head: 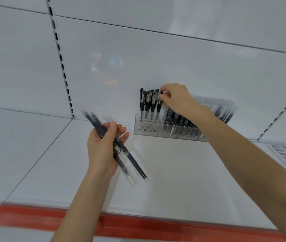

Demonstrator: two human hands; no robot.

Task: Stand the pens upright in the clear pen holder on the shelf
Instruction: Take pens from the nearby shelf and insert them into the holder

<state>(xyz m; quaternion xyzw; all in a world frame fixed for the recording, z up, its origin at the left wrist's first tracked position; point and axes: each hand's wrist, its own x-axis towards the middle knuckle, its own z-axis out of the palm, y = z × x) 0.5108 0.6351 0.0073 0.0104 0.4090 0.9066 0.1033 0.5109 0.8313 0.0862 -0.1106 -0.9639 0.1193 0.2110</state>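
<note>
Right hand (177, 100) pinches a pen (159, 103) standing in the clear holder (146, 131), while left hand (103, 147) grips a spare bundle (121, 147).

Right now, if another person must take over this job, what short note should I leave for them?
Left hand: holds a bundle of black pens, tilted, above the shelf, not yet placed.
Right hand: fingertips pinch the top of a pen at the clear pen holder, which stands at the back of the shelf.
Done: several capped pens stand upright in the holder's left compartment; the compartments to the right hold more pens, partly hidden by the right arm.
Left: seat the pinched pen, then stand the left hand's bundle upright in the holder.
</note>
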